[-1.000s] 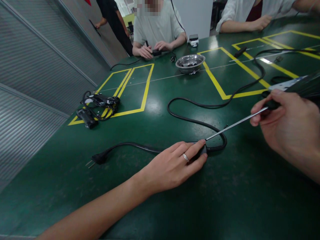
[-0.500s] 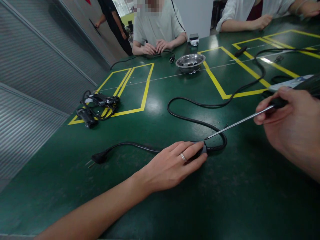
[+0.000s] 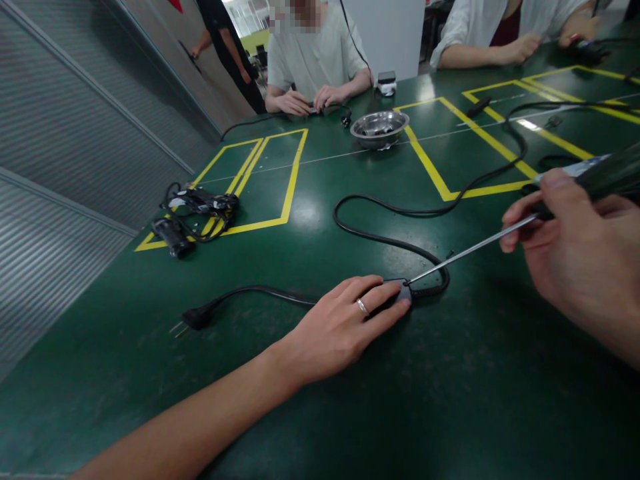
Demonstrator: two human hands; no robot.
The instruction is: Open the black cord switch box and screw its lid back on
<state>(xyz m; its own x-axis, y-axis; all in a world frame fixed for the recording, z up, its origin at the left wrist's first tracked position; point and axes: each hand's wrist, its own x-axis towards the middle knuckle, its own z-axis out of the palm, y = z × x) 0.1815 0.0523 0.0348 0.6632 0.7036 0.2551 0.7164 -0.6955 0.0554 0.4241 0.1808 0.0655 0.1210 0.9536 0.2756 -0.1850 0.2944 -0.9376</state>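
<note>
My left hand (image 3: 345,323) lies palm down on the green table (image 3: 310,413), fingers pressed over a small black inline switch (image 3: 400,291) on a black power cord (image 3: 385,241). A ring shows on one finger. My right hand (image 3: 575,253) is closed round the dark handle of a long screwdriver (image 3: 470,248). Its thin metal shaft slants down to the left and its tip touches the switch by my left fingertips. The cord's two-pin plug (image 3: 193,319) lies to the left.
A steel bowl (image 3: 380,127) stands at the table's far middle. A heap of black parts and cable (image 3: 195,213) lies at the left on yellow floor-tape lines. Two people sit across the table handling small black parts; another stands behind them.
The screwdriver tip lifted slightly off the switch, then came back down onto it. My left hand and the switch slid a little away from me.
</note>
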